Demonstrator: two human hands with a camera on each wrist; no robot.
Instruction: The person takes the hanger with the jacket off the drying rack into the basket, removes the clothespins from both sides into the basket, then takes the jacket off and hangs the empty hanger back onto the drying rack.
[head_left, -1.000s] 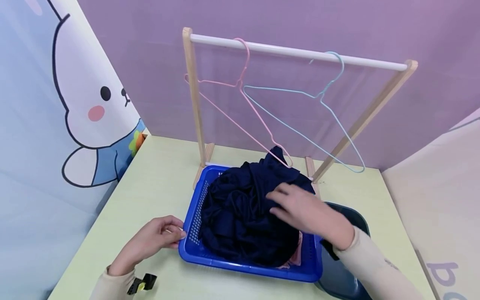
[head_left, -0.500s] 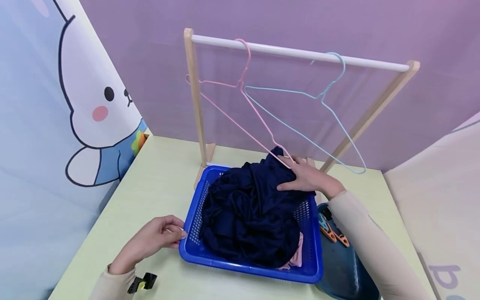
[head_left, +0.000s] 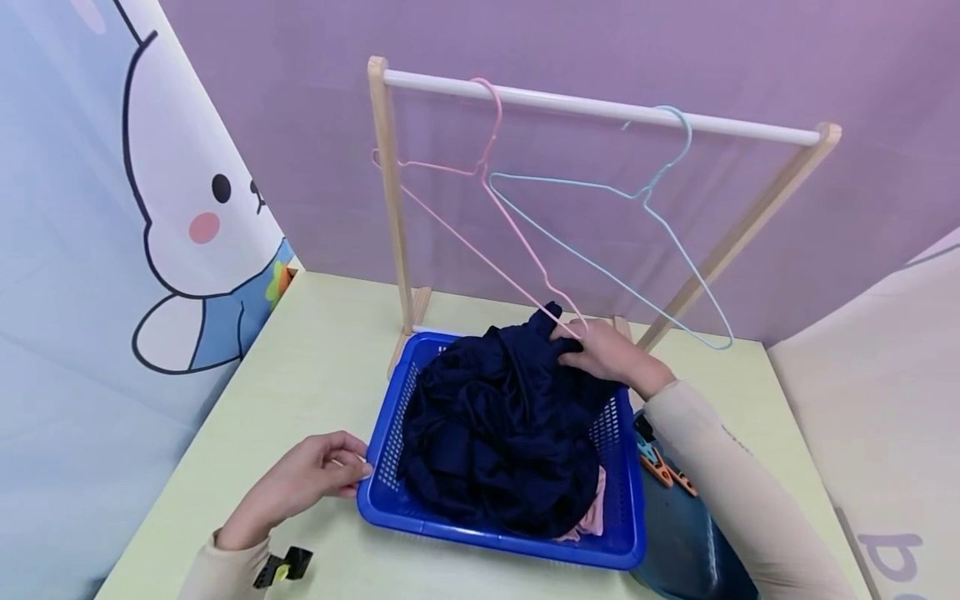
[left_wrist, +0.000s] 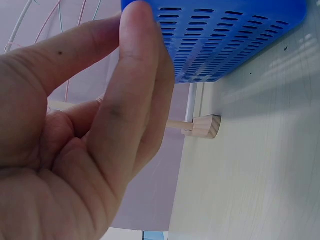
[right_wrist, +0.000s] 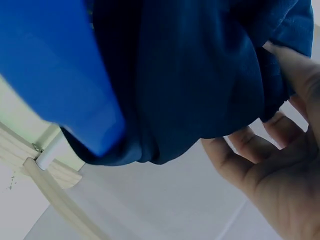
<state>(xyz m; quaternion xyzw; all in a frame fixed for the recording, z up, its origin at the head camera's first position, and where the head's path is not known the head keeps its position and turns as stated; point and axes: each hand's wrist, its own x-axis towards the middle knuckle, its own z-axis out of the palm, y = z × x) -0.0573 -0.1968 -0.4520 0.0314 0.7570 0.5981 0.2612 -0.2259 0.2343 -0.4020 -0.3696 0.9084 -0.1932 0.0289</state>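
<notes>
A bundled navy blue garment [head_left: 495, 425] fills the blue basket [head_left: 506, 543], with pink cloth [head_left: 592, 518] showing under it at the front right. My left hand [head_left: 307, 475] pinches the basket's left rim between thumb and fingers. At the basket's far right corner, my right hand [head_left: 606, 354] holds the edge of the navy garment. In the right wrist view the thumb lies over the navy fabric [right_wrist: 200, 75] and the fingers come from beneath it. How firmly they grip is partly hidden by the folds.
A wooden rack with a white rail [head_left: 570, 103] stands behind the basket. From it hang a pink hanger [head_left: 517, 225], its lower corner in front of my right hand, and a light blue hanger [head_left: 678, 242]. Right of the basket, a dark tray [head_left: 675, 533] holds orange and blue clothespins [head_left: 656, 465].
My right hand moved from above the garment to its far right edge, and its fingers closed on the fabric there. The left hand stayed on the basket rim.
</notes>
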